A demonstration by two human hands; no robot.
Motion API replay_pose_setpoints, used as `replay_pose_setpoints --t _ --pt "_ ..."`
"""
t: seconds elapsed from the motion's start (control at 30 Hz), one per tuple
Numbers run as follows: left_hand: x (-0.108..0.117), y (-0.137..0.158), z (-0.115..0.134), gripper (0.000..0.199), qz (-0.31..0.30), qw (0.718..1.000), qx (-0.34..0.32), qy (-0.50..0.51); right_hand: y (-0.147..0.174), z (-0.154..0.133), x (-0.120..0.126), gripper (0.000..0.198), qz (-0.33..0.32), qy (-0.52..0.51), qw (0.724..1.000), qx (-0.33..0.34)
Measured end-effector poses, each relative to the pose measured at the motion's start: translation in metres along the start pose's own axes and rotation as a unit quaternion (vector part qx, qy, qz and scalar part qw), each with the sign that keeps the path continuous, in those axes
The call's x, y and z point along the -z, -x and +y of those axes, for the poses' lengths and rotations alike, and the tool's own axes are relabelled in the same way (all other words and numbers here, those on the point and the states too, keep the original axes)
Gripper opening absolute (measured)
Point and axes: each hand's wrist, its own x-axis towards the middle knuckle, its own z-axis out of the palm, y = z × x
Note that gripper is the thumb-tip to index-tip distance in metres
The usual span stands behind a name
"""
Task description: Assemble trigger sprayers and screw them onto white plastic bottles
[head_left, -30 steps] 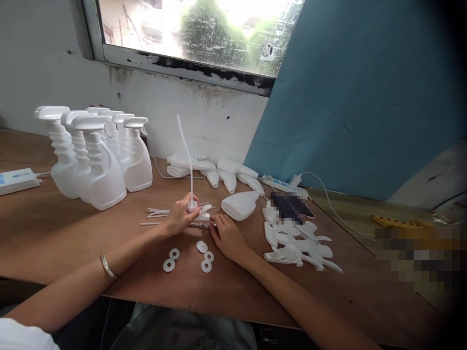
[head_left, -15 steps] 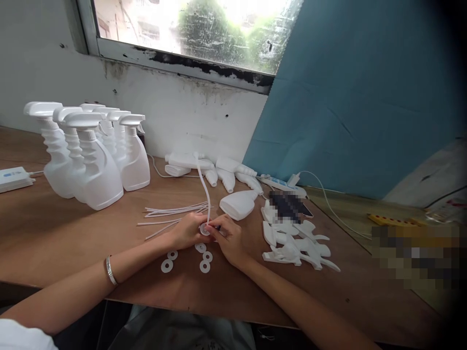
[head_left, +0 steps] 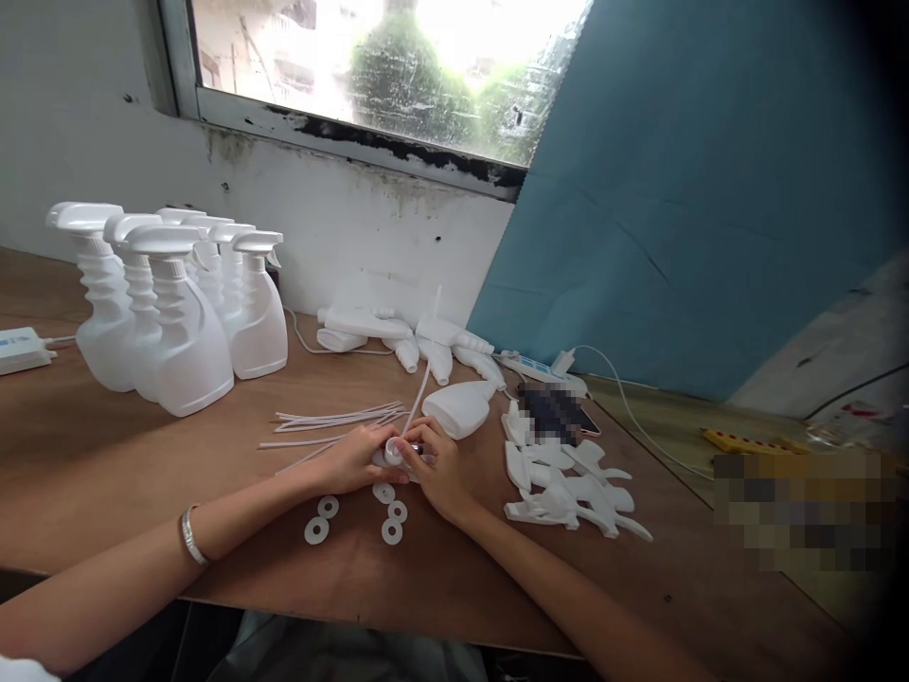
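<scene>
My two hands are together over the middle of the table. My left hand (head_left: 359, 459) is closed around a white spray head (head_left: 393, 451), its round collar facing up; the rest of it is hidden by fingers. My right hand (head_left: 436, 469) pinches at the collar, by the lower end of a thin white dip tube (head_left: 418, 402) that leans up and to the right. Several white washers (head_left: 316, 529) lie on the table just below my hands. More tubes (head_left: 333, 417) lie loose beyond my left wrist.
Assembled spray bottles (head_left: 191, 350) stand at the left. Capless bottles (head_left: 362, 322) lie by the wall, one bottle (head_left: 458, 409) just beyond my right hand. White spray heads (head_left: 568, 488) are piled at the right beside a blurred phone (head_left: 550, 412). A power strip (head_left: 540, 369) lies behind.
The tube has swung from leaning left to leaning right. My fingers have shifted at the collar, which now shows more clearly. The view has tilted slightly.
</scene>
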Motion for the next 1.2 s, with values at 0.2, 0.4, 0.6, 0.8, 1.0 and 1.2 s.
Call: replay_pose_setpoints --t 0.2,0.4,0.6,0.8,1.0,1.2 --pt "0.006 -0.001 0.003 0.037 0.076 0.99 0.08 0.092 -0.005 -0.001 0.016 0.022 0.042 0.023 0.999 0.004" --pt "0.024 -0.009 0.0 0.042 0.224 0.939 0.114 0.236 -0.012 0.01 0.025 0.032 0.006 0.371 0.928 0.039" --pt "0.039 -0.014 -0.014 0.046 0.288 0.877 0.178 0.34 -0.013 0.032 0.026 0.054 -0.083 0.504 0.852 -0.114" --pt "0.041 -0.013 -0.025 0.04 0.288 0.846 0.212 0.396 -0.017 0.03 0.028 0.047 -0.082 0.515 0.843 -0.128" --pt "0.044 -0.013 -0.027 0.039 0.314 0.801 0.213 0.463 -0.011 0.02 0.024 0.033 -0.037 0.532 0.842 -0.082" --pt "0.042 -0.015 -0.041 0.027 0.346 0.734 0.253 0.527 -0.011 0.017 0.03 0.048 -0.048 0.533 0.841 -0.077"
